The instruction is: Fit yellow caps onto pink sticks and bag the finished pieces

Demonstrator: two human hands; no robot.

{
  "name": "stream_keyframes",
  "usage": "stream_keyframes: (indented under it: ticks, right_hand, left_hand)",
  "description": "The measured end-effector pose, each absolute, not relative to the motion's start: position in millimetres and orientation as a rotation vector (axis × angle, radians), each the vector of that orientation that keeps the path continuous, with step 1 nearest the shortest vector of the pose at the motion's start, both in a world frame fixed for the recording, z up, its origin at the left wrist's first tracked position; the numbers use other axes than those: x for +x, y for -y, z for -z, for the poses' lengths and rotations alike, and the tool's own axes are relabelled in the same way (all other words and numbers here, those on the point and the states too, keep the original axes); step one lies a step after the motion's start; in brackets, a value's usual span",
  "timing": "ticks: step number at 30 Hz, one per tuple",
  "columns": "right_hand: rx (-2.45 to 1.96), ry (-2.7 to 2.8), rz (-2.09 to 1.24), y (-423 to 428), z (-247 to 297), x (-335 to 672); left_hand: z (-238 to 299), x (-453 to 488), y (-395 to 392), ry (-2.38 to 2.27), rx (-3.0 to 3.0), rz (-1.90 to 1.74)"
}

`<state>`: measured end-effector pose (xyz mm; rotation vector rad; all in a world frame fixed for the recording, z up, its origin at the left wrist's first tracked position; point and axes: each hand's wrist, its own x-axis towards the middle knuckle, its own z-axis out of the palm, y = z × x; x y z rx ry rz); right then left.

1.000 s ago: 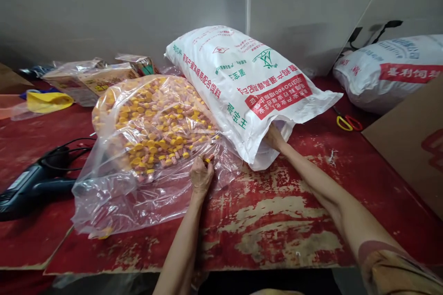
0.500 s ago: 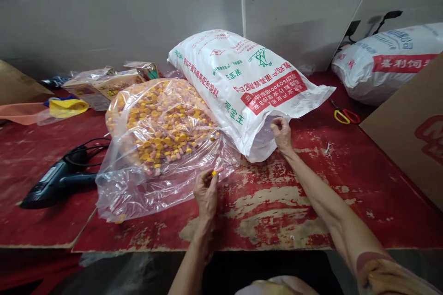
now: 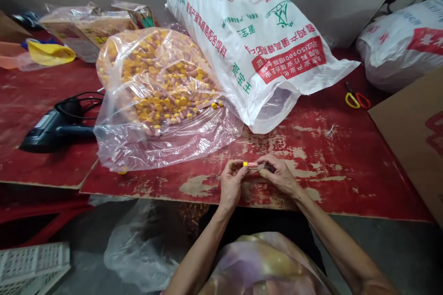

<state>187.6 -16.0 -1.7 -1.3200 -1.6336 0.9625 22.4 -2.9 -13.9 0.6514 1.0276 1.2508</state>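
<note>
My left hand pinches a small pink-and-white tube with a yellow cap above the table's front part. Close on the right, my right hand has its fingers closed at the tube's other end. Something small and see-through seems to be between those fingers, too small to name. Just beyond my hands, a clear plastic bag full of similar yellow-capped pieces lies on its side. A white woven sack with red and green print rests beside it, its mouth open toward me.
A dark heat gun with a cord lies at left on the worn red table. Scissors with yellow and red handles lie at right, near a cardboard box and another sack. A white crate stands below at left.
My right hand has left the sack's mouth and come toward me, meeting my left hand. The left hand has moved right with the capped tube. The view has tilted down.
</note>
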Motion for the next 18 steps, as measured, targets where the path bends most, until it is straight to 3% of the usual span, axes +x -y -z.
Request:
stream_keyframes:
  ticks: [11,18]
  right_hand:
    - [-1.327,1.989,-0.605,29.9,-1.0,170.1]
    - [-1.459,2.286,-0.71,19.0,-14.1,189.0]
  left_hand:
    - [12.0,34.1,34.7,-1.13,0.959,-1.205]
    - [19.8,45.0,31.5,-1.055,1.07,-1.056]
